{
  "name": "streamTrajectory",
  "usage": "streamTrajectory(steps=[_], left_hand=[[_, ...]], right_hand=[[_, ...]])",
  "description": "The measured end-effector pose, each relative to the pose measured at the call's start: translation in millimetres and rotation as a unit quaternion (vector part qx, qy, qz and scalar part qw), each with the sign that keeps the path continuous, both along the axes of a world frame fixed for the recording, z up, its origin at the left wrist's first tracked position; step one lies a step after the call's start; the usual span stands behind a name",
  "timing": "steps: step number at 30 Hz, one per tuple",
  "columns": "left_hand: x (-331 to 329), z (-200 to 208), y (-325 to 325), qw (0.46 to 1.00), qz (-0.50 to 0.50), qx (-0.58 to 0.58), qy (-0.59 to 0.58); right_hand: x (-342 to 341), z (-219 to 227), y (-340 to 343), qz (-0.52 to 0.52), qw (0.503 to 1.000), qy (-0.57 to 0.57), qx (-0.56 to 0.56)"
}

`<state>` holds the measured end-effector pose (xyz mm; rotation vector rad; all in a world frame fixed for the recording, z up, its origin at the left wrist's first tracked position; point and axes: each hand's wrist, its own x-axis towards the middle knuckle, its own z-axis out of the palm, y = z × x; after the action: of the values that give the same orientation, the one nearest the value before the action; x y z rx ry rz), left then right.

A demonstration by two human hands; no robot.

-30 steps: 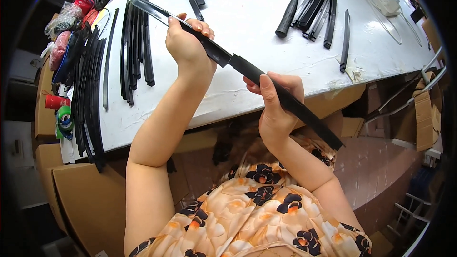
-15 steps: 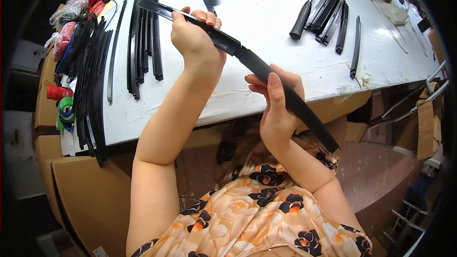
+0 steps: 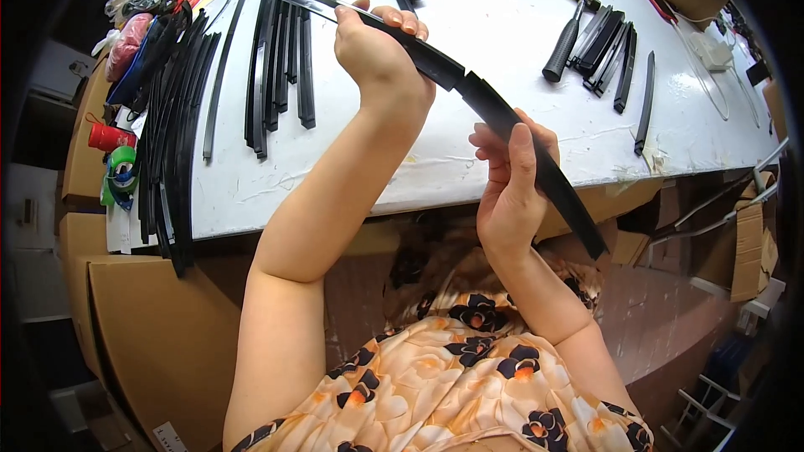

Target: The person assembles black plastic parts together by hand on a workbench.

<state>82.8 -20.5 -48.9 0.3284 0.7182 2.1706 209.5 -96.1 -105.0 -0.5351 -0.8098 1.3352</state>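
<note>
My left hand point(image 3: 381, 54) is closed around a long black trim strip point(image 3: 440, 64), whose glossy far end reaches up and left over the table. A second, matte black strip point(image 3: 574, 208) is gripped in my right hand point(image 3: 517, 180), thumb along its face, and its lower end slants down past the table edge. The two strips meet end to end between my hands, with a narrow notch at the joint. Whether they are locked together I cannot tell. Both are held above the table's front edge.
On the white table point(image 3: 352, 142), black strips point(image 3: 280, 59) lie in a row at left, beside a larger bundle point(image 3: 172, 134) overhanging the edge. A hammer point(image 3: 564, 46) and short black pieces point(image 3: 599, 46) lie at right. Cardboard boxes point(image 3: 167, 343) stand below left.
The whole view has shifted, so table and hands appear farther right. Both hands keep their grip, and the strips stay end to end at nearly the same angle.
</note>
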Motion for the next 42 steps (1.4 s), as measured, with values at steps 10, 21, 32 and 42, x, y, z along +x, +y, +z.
streamTrajectory(steps=[10,21,32,42], left_hand=[[7.9,7.2,-6.3,0.995,0.029,0.065,0.075],[7.5,21.1,-17.8,0.979,0.025,0.132,0.155],[-85.2,199.8,-137.2,0.874,-0.179,0.263,0.367],[-24.5,140.7,-143.2,0.752,0.292,-0.05,0.588]], right_hand=[[-2.2,-2.5,2.4,0.002,0.999,-0.027,0.031],[6.1,11.6,1.2,0.086,0.994,0.064,0.013],[-29.2,10.5,-65.6,0.639,0.733,-0.153,0.176],[-4.4,-78.1,-107.2,0.65,0.527,-0.427,0.342]])
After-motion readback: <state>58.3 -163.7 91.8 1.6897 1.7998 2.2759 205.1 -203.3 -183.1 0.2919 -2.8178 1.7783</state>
